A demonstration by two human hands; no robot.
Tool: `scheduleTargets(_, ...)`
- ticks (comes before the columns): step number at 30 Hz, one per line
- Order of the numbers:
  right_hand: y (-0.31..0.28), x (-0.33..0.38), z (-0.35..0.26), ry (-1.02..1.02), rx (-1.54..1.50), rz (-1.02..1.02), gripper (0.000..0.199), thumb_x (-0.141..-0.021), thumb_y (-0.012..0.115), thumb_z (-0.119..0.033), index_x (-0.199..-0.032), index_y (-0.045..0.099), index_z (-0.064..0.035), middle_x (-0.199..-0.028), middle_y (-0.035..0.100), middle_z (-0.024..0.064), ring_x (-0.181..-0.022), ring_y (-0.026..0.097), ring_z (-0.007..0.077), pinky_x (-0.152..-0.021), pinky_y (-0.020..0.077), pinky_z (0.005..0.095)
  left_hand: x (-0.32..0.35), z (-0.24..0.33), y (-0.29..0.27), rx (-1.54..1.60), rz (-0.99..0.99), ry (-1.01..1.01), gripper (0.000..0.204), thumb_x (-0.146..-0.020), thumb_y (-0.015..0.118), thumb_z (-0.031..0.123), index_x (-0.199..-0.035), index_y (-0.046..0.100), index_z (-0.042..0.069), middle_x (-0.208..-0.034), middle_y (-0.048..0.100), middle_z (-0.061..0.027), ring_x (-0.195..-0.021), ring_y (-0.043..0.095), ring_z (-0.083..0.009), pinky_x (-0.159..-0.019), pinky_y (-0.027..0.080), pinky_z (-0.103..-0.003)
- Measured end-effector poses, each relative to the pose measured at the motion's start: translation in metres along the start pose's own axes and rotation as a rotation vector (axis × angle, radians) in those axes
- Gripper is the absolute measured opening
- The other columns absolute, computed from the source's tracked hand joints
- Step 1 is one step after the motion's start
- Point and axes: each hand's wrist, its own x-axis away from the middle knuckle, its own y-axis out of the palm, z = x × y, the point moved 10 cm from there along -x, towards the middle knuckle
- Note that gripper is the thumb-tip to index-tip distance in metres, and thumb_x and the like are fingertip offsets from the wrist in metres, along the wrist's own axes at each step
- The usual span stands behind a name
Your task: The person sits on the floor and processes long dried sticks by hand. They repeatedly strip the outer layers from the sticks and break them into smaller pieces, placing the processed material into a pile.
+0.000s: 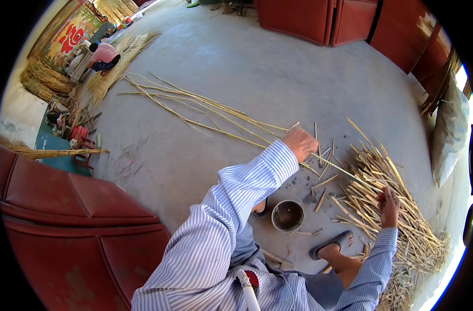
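Observation:
My left hand (300, 143) is closed in a fist around a pale stalk (340, 168). That stalk slants down to my right hand (389, 207), whose fingers are pinched at its end above the pile. Several long thin stalks (195, 106) trail across the floor from my left hand toward the far left. A small pale piece sticks up from the left fist; I cannot make out what it is. Under and beside my right hand lies a big heap of short cut stalks (402, 223). Loose cut pieces (324, 181) are scattered between the hands.
A round metal bowl (288, 215) with murky liquid stands by my sandaled foot (336, 243). Red panels (86, 202) border the left; others (293, 18) stand at the back. A pale sack (450, 132) leans at right. At far left a person (105, 56) crouches by stalk bundles (45, 78).

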Motion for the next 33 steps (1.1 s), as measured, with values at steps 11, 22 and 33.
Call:
scheduleTargets(11,0.283,-0.019,0.167,0.253,0.164,-0.274,0.03,-0.09,0.063,-0.024,-0.108,0.063,-0.0011,-0.088,0.069,0.0107,-0.075,0.067,0.0193,-0.064,0.0529,0.0295,0.028,0.034,0.004,0.007,0.014,0.045,0.01,-0.075,0.063,0.015,-0.08,0.06,0.007,-0.073,0.065,-0.0095,-0.079,0.065,-0.0271,-0.073,0.047,-0.042)
scheduleTargets(22,0.392,-0.012,0.072,-0.384,0.529,-0.305,0.038,-0.087,0.064,-0.026,-0.115,0.062,-0.0002,-0.103,0.067,0.0166,-0.098,0.063,0.0309,-0.085,0.0494,0.0359,0.025,0.015,-0.015,0.101,-0.042,-0.045,0.025,-0.074,0.07,0.018,-0.086,0.055,0.003,-0.08,0.059,-0.015,-0.079,0.057,-0.036,-0.073,0.042,-0.046)
scheduleTargets(33,0.008,0.017,0.374,0.276,0.065,0.799,0.025,-0.089,0.056,-0.015,-0.099,0.062,0.0069,-0.073,0.066,0.0127,-0.057,0.063,0.0193,-0.052,0.0521,0.0309,-0.011,0.083,0.002,0.099,-0.136,0.032,0.03,-0.072,0.076,0.015,-0.094,0.059,0.003,-0.088,0.062,-0.0151,-0.085,0.056,-0.0349,-0.077,0.043,-0.044)
